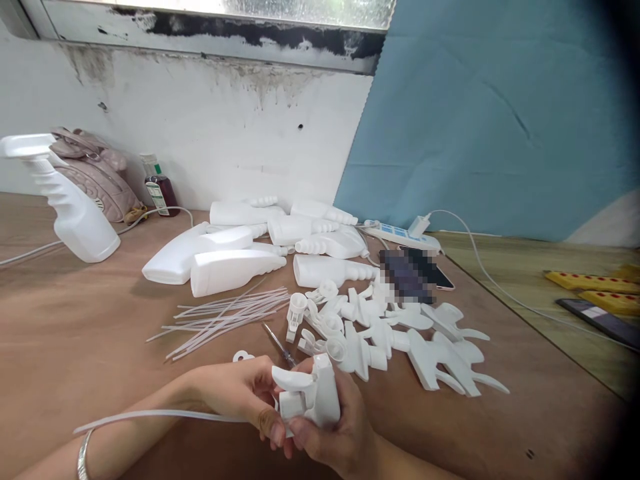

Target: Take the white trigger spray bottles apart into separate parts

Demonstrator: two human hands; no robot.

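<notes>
A white trigger spray head (323, 393) rests in my right hand (353, 427), whose fingers wrap round its body with the thumb near the collar. My left hand (245, 393) is closed at the collar, pinching a thin translucent dip tube (165, 413) that runs out to the left over my wrist. The fingers hide whether the tube's end sits inside the collar. Just beyond my hands lie a small screwdriver (280, 343) and a white ring (243, 356). Several loose tubes (230, 320) are spread farther off, beside a heap of white spray head parts (360, 327).
White bottles (235, 267) lie piled at the back. An assembled spray bottle (80, 207) stands at left, near a pink bag (95, 173) and a dark sauce bottle (160, 190). A power strip (400, 235), a phone (430, 267) and a cable (480, 257) are at right.
</notes>
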